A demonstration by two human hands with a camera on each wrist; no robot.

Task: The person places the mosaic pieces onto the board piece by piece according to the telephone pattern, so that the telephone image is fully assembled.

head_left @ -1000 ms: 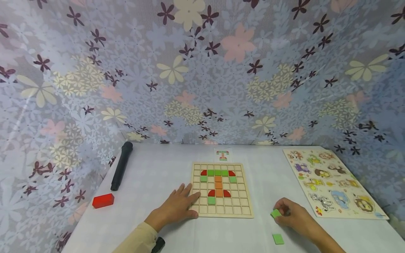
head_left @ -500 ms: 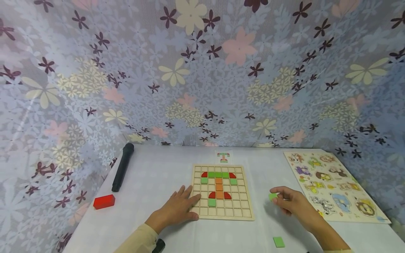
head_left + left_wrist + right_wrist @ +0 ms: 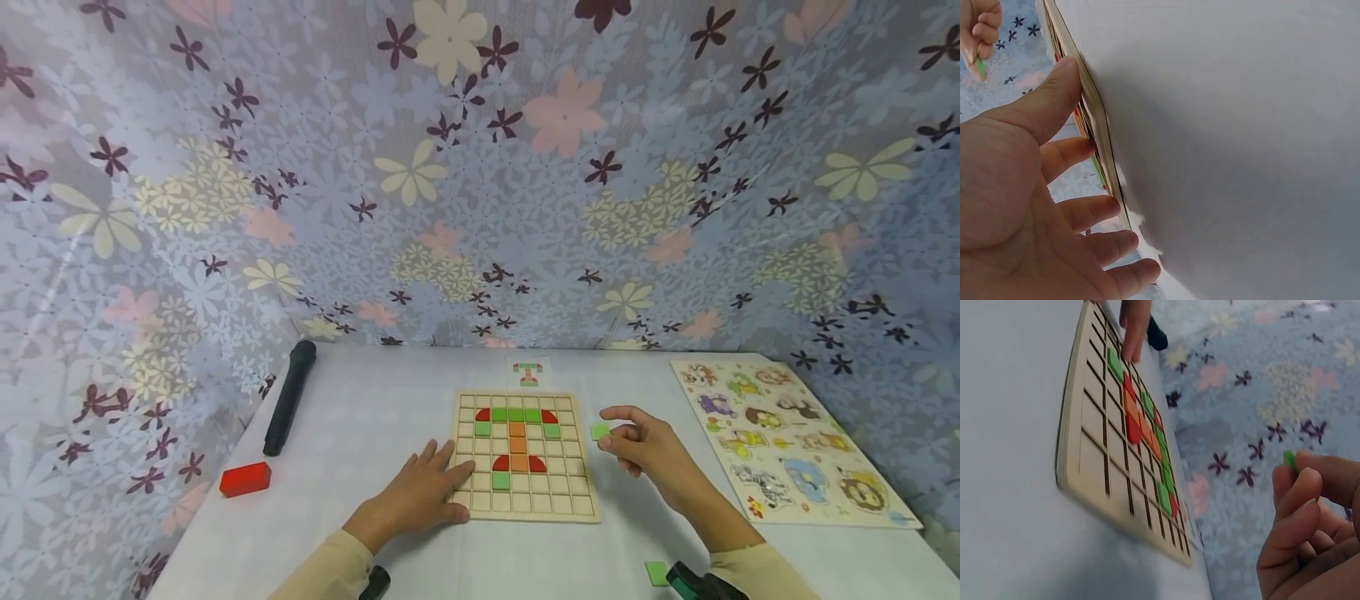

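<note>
A wooden grid board (image 3: 555, 502) lies on the table, with green and orange square tiles and red quarter-round tiles set in some of its cells. My left hand (image 3: 416, 490) rests at the board's left edge, fingers spread and straight; in the left wrist view the thumb and fingertips touch that edge. Just right of the board, above the table, my right hand (image 3: 645, 446) pinches a green square tile (image 3: 599, 431) between thumb and finger. Another green tile (image 3: 656, 573) lies near the front, partly covered by the right wrist's strap. A small pattern card (image 3: 528, 372) lies behind the board.
On the right lies an animal puzzle board (image 3: 795, 442). A black cylindrical stick (image 3: 289, 398) and a red block (image 3: 245, 479) are at the left. Floral cloth (image 3: 480, 208) hangs behind the table.
My right hand has lifted the green tile and carried it left and away from me, close to the board's right edge. The left hand has stayed at the board's left edge.
</note>
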